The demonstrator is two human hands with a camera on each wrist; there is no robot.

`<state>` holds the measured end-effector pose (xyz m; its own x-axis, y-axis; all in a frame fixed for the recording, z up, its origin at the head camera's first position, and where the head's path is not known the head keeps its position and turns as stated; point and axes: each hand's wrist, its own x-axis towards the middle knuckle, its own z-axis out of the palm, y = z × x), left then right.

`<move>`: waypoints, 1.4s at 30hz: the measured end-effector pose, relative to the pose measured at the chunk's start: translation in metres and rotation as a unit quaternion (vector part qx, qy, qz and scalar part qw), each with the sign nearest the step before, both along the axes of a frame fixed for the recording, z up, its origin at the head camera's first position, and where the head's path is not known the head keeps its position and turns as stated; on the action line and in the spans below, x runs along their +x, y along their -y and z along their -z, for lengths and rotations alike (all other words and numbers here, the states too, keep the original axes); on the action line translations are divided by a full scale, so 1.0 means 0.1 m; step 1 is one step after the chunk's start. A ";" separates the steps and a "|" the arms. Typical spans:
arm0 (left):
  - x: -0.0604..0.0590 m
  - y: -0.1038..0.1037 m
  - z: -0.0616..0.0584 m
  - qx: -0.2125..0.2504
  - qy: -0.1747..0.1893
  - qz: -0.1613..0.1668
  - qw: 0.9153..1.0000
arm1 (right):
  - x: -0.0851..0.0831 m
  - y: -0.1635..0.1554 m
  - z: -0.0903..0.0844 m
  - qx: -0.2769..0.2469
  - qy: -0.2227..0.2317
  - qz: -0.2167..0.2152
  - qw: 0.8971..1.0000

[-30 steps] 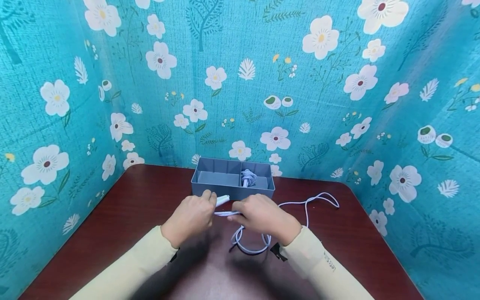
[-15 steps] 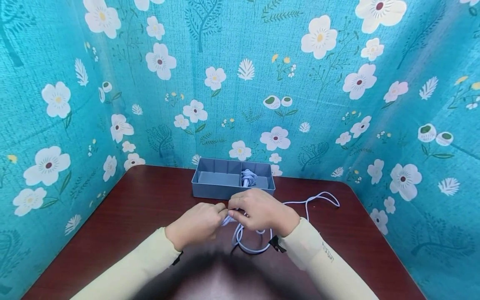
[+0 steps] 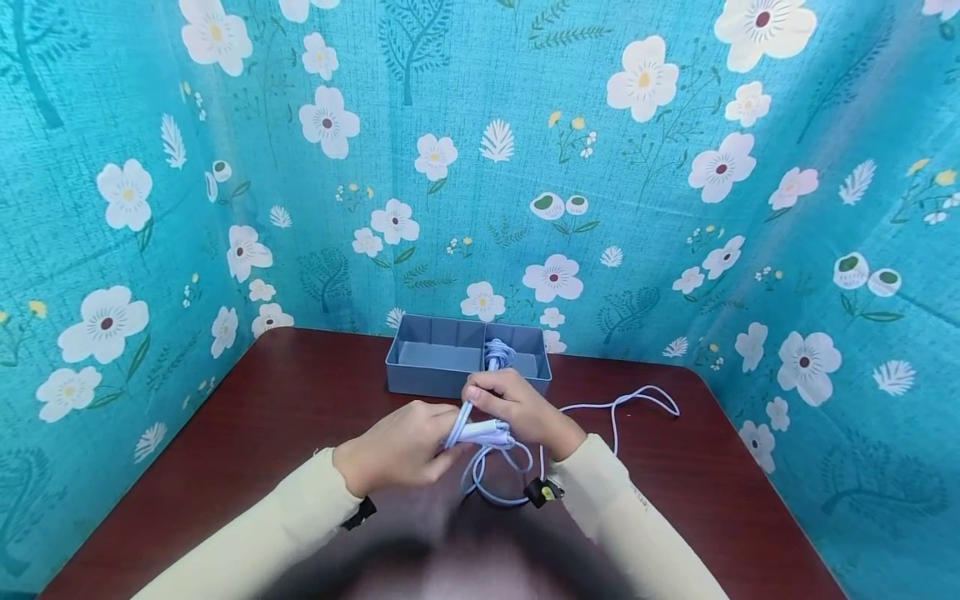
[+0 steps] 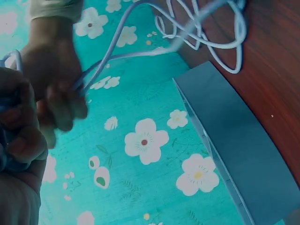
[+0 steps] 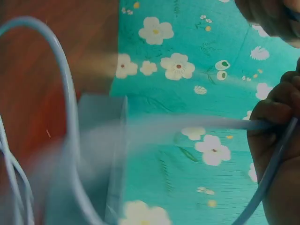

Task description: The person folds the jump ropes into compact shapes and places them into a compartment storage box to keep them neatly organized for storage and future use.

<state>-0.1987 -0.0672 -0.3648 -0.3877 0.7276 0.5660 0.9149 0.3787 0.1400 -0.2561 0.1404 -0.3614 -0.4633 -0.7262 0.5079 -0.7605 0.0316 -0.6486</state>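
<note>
My left hand grips a pale cable's thick white end, with turns of the cable around it. Its fingers wrap the bundle at the left of the left wrist view, where they hide much of it. Just to the right and slightly higher, my right hand pinches a length of the same pale cable between thumb and fingers. The cable runs on from the hands and lies in loose loops on the table below. Part of it is blurred in the right wrist view.
Behind the hands stands a grey-blue box with two compartments. A coiled pale cable lies in its right compartment. More cable trails rightward over the dark red table. A flowered turquoise curtain surrounds the table.
The hands came together, then the right hand moved a little up and right, drawing cable up from the left. The left hand turned, so the white end now points right.
</note>
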 end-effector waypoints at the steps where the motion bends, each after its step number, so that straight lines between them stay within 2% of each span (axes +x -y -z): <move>1: 0.00 0.01 -0.02 0.004 0.000 -0.005 1.000 | 0.00 0.01 0.05 -0.013 0.024 0.006 1.000; 4: -0.02 0.04 -0.07 0.011 -0.015 -0.043 0.999 | 0.01 0.08 0.23 -0.046 0.061 0.038 0.996; 7: -0.05 0.05 -0.10 0.011 -0.041 -0.105 0.994 | 0.08 0.16 0.40 -0.044 0.055 0.111 0.991; 9: -0.08 0.04 -0.11 -0.003 -0.061 -0.145 0.987 | 0.13 0.22 0.48 -0.020 0.033 0.164 0.986; 12: -0.11 0.01 -0.09 -0.033 -0.089 -0.188 0.978 | 0.21 0.27 0.55 0.035 0.012 0.211 0.977; 19: -0.12 -0.02 0.07 -0.094 -0.156 -0.249 0.951 | 0.29 0.28 0.50 0.149 -0.018 0.230 0.962; 24: -0.16 -0.03 0.18 -0.115 -0.177 -0.264 0.941 | 0.37 0.25 0.37 0.239 -0.056 0.224 0.943; 30: -0.27 0.01 0.28 -0.130 -0.189 -0.301 0.926 | 0.50 0.24 0.16 0.278 -0.110 0.162 0.940; 35: -0.26 0.02 0.30 -0.144 -0.169 -0.279 0.934 | 0.55 0.19 -0.07 0.281 -0.195 0.181 0.922; 39: -0.22 0.00 0.26 -0.149 -0.168 -0.269 0.936 | 0.50 0.12 -0.17 0.262 -0.272 0.191 0.906; 42: -0.21 -0.02 0.25 -0.158 -0.175 -0.262 0.936 | 0.45 0.07 -0.20 0.248 -0.300 0.192 0.901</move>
